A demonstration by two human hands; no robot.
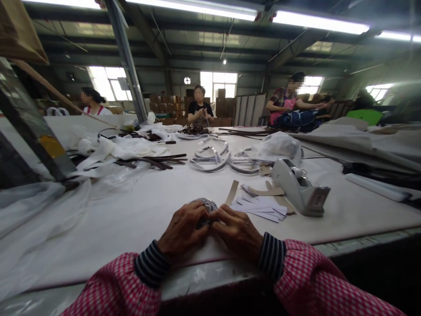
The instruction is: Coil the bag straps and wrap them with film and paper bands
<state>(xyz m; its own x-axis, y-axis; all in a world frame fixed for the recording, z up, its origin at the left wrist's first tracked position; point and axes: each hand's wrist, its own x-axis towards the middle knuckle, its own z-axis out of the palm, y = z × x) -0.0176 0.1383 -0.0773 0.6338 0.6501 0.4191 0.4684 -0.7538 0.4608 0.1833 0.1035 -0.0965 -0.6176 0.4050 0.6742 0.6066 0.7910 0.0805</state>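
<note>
Left hand [186, 227] and right hand [238, 229] both grip 1 coil [209, 203], wound but apparently unfinished. Beyond, 2 looser coils [213, 167] lie untouched.

Beyond the far edge of the white table [131, 210], a metal post [124, 52] rises toward the left, brown boxes [161, 106] stand stacked near bright windows [226, 78], and at least 4 strip lights [320, 22] glow beneath dark roof beams [148, 35].
</note>
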